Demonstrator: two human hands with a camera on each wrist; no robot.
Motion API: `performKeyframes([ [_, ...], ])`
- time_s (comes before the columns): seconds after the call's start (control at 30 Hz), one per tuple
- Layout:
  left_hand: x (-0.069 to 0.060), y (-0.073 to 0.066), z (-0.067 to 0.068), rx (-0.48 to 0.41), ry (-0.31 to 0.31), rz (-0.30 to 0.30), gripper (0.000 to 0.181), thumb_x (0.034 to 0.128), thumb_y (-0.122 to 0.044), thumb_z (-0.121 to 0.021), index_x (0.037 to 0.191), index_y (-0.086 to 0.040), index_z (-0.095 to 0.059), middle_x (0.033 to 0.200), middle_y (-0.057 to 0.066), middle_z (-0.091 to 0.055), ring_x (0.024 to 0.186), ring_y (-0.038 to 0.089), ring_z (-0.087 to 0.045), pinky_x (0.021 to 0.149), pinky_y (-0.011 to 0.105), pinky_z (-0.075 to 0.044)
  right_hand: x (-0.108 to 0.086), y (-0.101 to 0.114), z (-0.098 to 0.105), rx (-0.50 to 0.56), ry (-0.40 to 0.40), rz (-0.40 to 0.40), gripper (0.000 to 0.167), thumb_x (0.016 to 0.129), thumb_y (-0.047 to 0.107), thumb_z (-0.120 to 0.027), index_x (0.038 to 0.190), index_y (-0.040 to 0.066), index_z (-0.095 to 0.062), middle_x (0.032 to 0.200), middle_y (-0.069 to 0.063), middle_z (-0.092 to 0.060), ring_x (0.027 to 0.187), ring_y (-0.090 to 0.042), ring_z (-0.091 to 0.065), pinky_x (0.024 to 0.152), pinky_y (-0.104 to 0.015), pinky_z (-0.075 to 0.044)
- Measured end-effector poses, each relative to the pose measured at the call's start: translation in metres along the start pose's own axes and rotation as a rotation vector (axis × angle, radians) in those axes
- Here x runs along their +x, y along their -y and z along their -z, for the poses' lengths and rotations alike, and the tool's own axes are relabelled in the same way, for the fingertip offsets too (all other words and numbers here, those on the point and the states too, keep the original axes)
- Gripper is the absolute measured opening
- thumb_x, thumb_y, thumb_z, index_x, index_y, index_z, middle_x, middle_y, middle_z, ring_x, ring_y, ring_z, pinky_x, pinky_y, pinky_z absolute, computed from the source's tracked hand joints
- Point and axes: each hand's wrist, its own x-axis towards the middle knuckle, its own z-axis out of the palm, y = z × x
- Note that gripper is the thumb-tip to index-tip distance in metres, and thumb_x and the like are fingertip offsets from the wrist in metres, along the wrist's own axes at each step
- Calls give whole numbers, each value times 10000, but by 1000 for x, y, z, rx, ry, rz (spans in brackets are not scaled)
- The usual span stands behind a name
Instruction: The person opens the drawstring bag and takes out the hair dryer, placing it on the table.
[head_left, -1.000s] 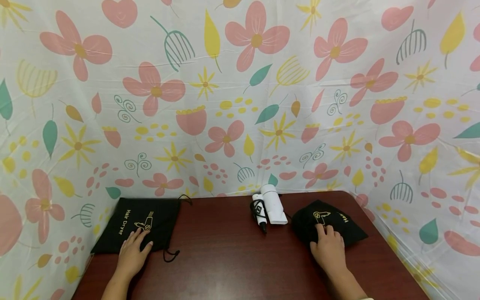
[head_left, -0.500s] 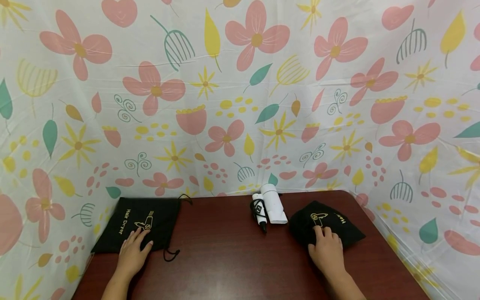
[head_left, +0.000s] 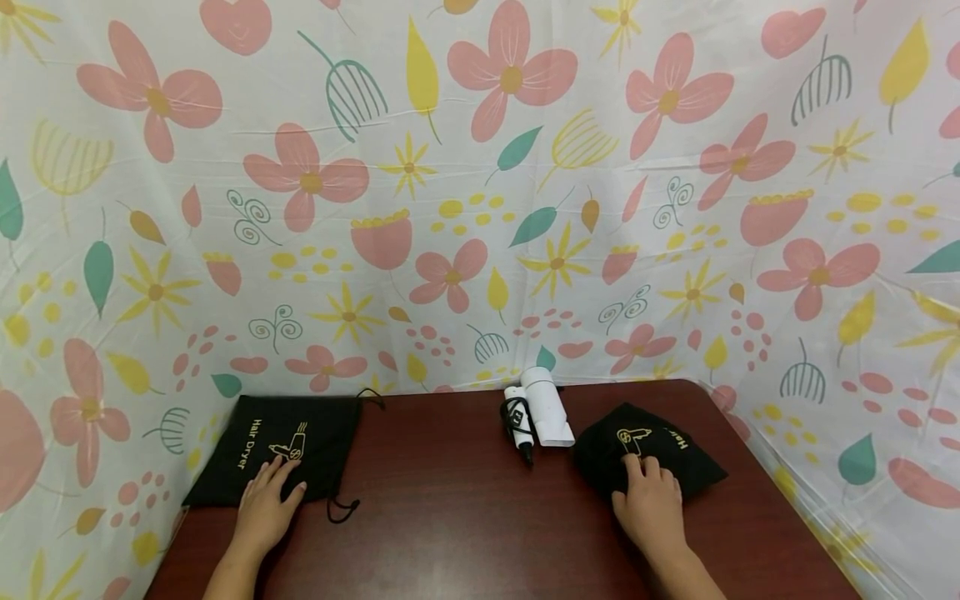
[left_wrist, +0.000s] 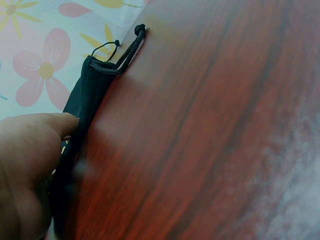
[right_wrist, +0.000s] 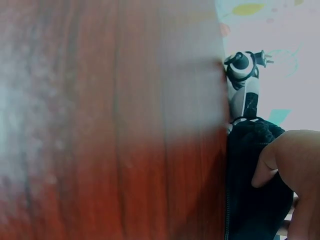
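Fingers [head_left: 277, 473] relaxed, the left hand [head_left: 266, 504] rests on a flat black fabric drawstring bag [head_left: 273, 421] at ten o'clock! At two, the right hand [head_left: 654, 502] lies across a bulging black fabric pouch [head_left: 663, 443], fingers bent, whether pinching I can't tell. White plastic hair dryer [head_left: 547, 410] sits near twelve on the glossy red-brown table [head_left: 465, 521].

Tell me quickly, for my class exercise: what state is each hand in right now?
Left hand: open, resting on the left bag.
Right hand: touching the right bag; whether it grips cannot be told.
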Motion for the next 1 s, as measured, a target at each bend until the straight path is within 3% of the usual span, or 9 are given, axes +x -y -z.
performKeyframes([
  [0.27, 1, -1, 1, -2, 11, 8, 529, 1033, -295, -546, 1501, -74, -435, 1614, 311, -224, 1505, 530, -116, 1195, 682, -94, -4, 3, 0, -2, 23, -8, 487, 727, 102, -736, 1191, 40, -604, 1111, -236, -574, 979, -520, -552, 859, -684, -415],
  [0.53, 1, -2, 2, -7, 31, 19, 535, 1038, -300, -538, 1508, -73, -423, 1617, 315, -210, 1507, 530, -101, 1197, 681, -81, -8, 9, 1, -4, -3, 11, 487, 700, 91, -739, 1169, 36, -616, 1078, -228, -582, 943, -504, -560, 833, -656, -426],
  [0.83, 0, -1, 0, 9, -1, -1, 521, 1032, -292, -551, 1490, -67, -447, 1604, 319, -241, 1498, 535, -131, 1188, 686, -106, -12, 12, 3, -10, 51, 6, 487, 729, 109, -734, 1194, 38, -610, 1109, -227, -580, 973, -502, -560, 857, -659, -424],
  [1.0, 0, -2, 1, 9, 2, 4, 521, 1034, -289, -544, 1494, -67, -441, 1608, 316, -233, 1500, 532, -123, 1189, 686, -101, -14, 15, 4, -15, 40, 20, 480, 714, 99, -734, 1176, 44, -615, 1082, -217, -582, 946, -485, -563, 841, -643, -434],
])
